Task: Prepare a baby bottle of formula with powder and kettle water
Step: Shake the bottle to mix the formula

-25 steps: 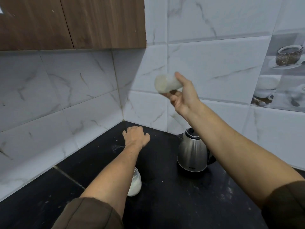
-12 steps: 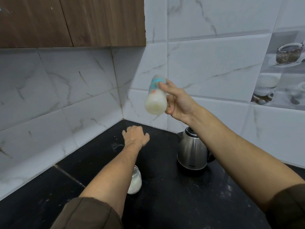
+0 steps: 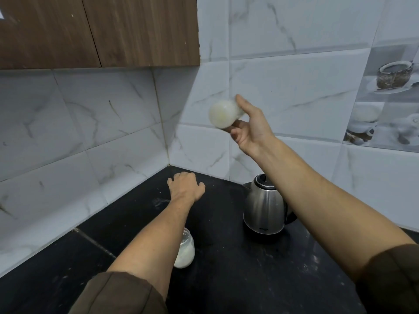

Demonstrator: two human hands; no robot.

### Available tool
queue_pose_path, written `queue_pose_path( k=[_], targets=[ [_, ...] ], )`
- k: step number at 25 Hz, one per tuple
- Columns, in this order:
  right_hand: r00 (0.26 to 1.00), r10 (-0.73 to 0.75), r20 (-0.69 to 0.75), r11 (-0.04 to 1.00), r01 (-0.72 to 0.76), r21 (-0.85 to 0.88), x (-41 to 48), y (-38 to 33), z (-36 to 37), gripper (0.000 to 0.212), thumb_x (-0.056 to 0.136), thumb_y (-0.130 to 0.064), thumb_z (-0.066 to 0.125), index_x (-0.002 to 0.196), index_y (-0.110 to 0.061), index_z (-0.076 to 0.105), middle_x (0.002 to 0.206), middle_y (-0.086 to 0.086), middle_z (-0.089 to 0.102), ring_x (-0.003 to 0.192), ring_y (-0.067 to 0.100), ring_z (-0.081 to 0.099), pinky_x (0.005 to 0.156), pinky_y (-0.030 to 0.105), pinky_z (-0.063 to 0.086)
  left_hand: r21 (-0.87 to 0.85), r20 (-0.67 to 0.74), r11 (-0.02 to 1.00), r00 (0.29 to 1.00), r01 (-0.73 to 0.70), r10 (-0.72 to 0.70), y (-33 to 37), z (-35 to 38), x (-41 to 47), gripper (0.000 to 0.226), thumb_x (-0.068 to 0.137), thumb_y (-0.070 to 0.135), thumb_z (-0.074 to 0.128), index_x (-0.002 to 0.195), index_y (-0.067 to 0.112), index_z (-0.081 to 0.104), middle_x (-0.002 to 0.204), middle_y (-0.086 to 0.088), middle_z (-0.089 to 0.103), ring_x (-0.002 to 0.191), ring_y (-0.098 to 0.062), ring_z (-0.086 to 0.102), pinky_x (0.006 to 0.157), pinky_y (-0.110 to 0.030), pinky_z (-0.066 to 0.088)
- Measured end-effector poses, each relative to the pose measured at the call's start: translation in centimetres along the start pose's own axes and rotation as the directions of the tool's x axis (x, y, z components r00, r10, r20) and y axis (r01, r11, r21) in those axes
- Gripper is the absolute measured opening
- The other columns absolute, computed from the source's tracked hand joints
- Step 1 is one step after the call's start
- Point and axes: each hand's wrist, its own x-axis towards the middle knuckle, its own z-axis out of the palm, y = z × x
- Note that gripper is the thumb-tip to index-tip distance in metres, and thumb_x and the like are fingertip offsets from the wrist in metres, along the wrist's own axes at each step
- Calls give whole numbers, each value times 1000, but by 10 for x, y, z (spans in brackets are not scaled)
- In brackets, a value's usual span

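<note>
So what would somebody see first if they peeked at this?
First, the milky bottle, blurry, held up before the wall tiles by the right hand. Then the shiny kettle on the black counter below it, and the left hand resting on the counter near the corner.

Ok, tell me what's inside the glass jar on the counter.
White powder fills the lower part of the jar. The left forearm covers its left side, hiding the rest.

The silver kettle [image 3: 264,207] is brushed metal; the black counter [image 3: 226,268] is glossy stone. The white marbled wall tiles [image 3: 90,123] look smooth, the brown cabinet [image 3: 113,30] matt wood.
</note>
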Motion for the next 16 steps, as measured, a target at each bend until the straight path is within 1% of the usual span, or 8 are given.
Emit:
queue_pose_path(
  k=[2,4,6,7,9,11,13,16],
  targets=[
    [996,76,-56,995,-72,67,4,-1,-3,51,96,-38,73,137,-12,56,122,23,71,70,34,78,34,19,46,-2,5,1000,1000,8,-8,-2,-1,-1,46,97,46,54,129,15,68,132,-9,65,128,-30,54,114,-52,38],
    [987,114,113,990,-103,-100,-2,4,-5,44,94,-39,74,129,-15,60,106,14,75,65,27,75,35,19,44,-2,5,1000,1000,6,-6,-1,-1,0,46,97,46,55,129,15,68,133,-9,64,128,-30,54,114,-52,38],
    [937,88,339,969,-1,-248,-16,10,-2,38,94,-39,72,127,-25,62,97,3,74,71,24,66,44,25,45,0,4,1000,1000,1,-1,2,-1,0,46,97,47,55,128,16,68,132,-9,65,128,-30,54,113,-52,39],
    [924,66,377,968,32,-248,-19,9,-1,36,94,-39,72,126,-26,63,96,2,73,73,25,65,47,26,46,2,3,1000,1000,-2,2,3,-1,0,46,97,47,55,128,16,68,132,-9,65,128,-30,54,113,-52,39],
    [977,53,208,990,-24,-141,-14,3,3,35,93,-39,73,120,-19,62,96,8,74,67,25,72,39,21,48,4,6,1000,1000,-5,5,4,0,0,46,97,47,55,128,16,68,132,-9,65,128,-30,54,114,-52,39],
    [992,112,48,994,-112,-1,-10,-3,5,34,96,-41,73,115,-15,61,103,18,75,74,31,78,35,17,47,2,12,1000,1000,3,-3,3,0,-1,47,97,46,55,131,16,67,133,-9,64,128,-29,54,114,-52,39],
    [984,135,117,987,-123,-102,-6,-2,3,31,98,-41,71,117,-18,62,96,15,77,68,27,76,36,18,47,2,14,1000,1000,5,-5,2,0,-1,47,97,46,55,131,16,68,132,-8,65,128,-29,55,113,-52,39],
    [941,50,334,972,30,-232,-8,6,-2,28,94,-41,72,119,-30,66,95,0,75,72,19,63,50,25,45,4,10,1000,1000,3,-3,3,-2,-1,46,97,46,55,130,16,68,132,-8,65,128,-29,54,114,-52,38]
  ],
)
